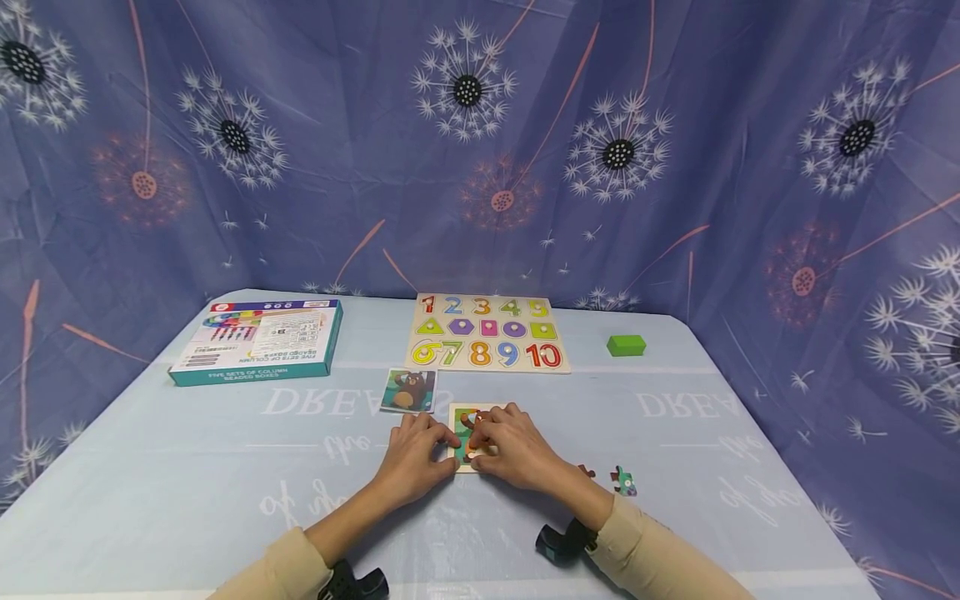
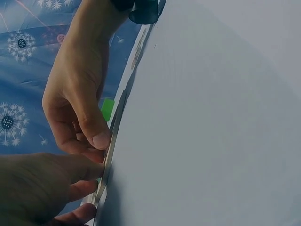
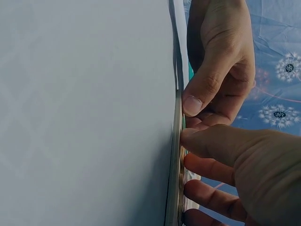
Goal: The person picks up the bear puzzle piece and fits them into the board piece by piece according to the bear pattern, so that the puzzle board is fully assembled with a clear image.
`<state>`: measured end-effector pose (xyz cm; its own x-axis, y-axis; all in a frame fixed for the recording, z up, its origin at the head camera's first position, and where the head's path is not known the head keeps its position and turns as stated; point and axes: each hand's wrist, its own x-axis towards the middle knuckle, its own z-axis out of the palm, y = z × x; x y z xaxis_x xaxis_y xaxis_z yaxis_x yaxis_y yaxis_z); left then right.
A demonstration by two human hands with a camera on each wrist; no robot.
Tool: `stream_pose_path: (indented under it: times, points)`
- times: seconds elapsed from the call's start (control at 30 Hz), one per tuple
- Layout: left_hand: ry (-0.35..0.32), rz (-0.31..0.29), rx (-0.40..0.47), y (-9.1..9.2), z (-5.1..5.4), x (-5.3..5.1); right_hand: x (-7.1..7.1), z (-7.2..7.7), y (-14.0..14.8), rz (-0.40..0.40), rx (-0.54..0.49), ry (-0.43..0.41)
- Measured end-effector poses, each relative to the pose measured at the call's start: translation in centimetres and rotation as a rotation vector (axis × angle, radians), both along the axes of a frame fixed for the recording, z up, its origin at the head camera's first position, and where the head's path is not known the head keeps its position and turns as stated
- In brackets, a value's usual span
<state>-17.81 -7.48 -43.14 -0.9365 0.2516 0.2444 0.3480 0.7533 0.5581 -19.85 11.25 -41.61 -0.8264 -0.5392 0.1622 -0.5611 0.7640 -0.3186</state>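
A small wooden jigsaw board (image 1: pixel 461 417) with a brown animal picture lies flat on the table between the hands. At its left edge my left hand (image 1: pixel 412 457) rests its thumb and fingers. My right hand (image 1: pixel 517 450) reaches over the right part and presses its fingertips on the picture, hiding much of it. In the right wrist view the right hand's spread fingers (image 3: pixel 209 190) touch the top of the board, seen edge-on. Whether a piece lies under them cannot be seen. Two loose jigsaw pieces, one teal (image 1: pixel 624 481) and one reddish-brown (image 1: pixel 587 471), lie beside the right forearm.
A bear picture card (image 1: pixel 408 390) lies just behind the left hand. Farther back are a wooden number board (image 1: pixel 491 379), a green block (image 1: pixel 626 345) and, at the left, a flat beaded-boxes carton (image 1: pixel 255 375). A dandelion-patterned curtain (image 1: pixel 337 125) hangs behind the table.
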Motion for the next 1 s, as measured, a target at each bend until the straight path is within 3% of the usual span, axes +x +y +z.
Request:
stream_pose_path:
  times: [0.6,1.0]
  points:
    - [-0.015,0.005,-0.009,0.0,0.0,0.0,0.1,0.0,0.2,0.000,-0.016,-0.007]
    - [-0.007,0.005,-0.006,0.0,-0.2,0.1,0.5,1.3,2.4,-0.044,-0.050,-0.009]
